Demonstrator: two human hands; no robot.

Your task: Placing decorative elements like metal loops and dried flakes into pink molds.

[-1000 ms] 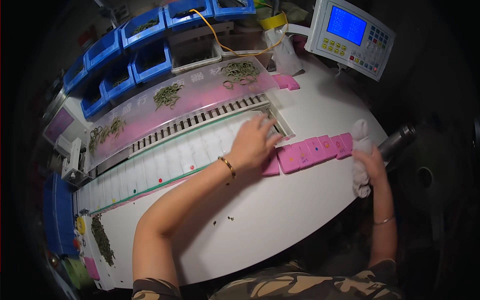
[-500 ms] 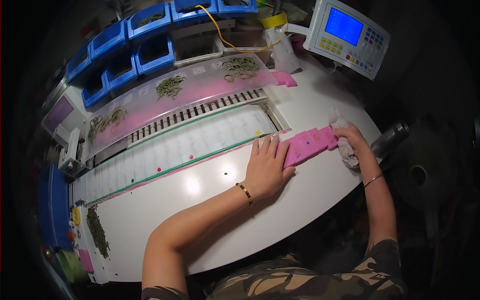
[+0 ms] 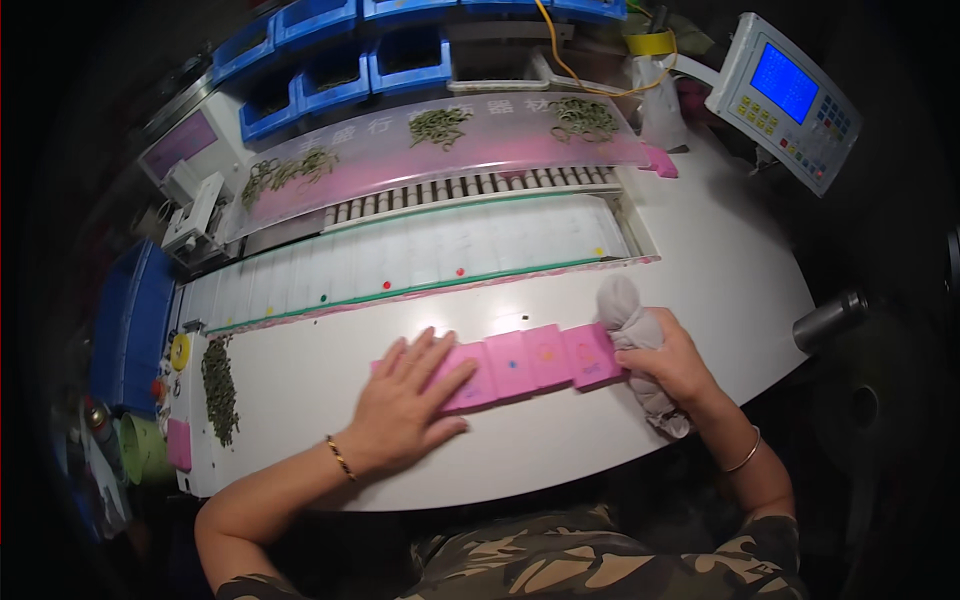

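The left hand (image 3: 408, 400) is palm down and flattened, its fingers spread and pointing forward, the thumb held out toward the right. The left elbow (image 3: 222, 522) bends outward, and the left forearm (image 3: 285, 485) slants inward. The right hand (image 3: 680, 362) is curled closed, thumb toward the left; the right forearm (image 3: 732, 428) angles forward and inward.

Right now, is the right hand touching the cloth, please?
Touching. The head view shows it: the right hand grips the cloth, with the thumb lying across the cloth's middle and no gap between them.
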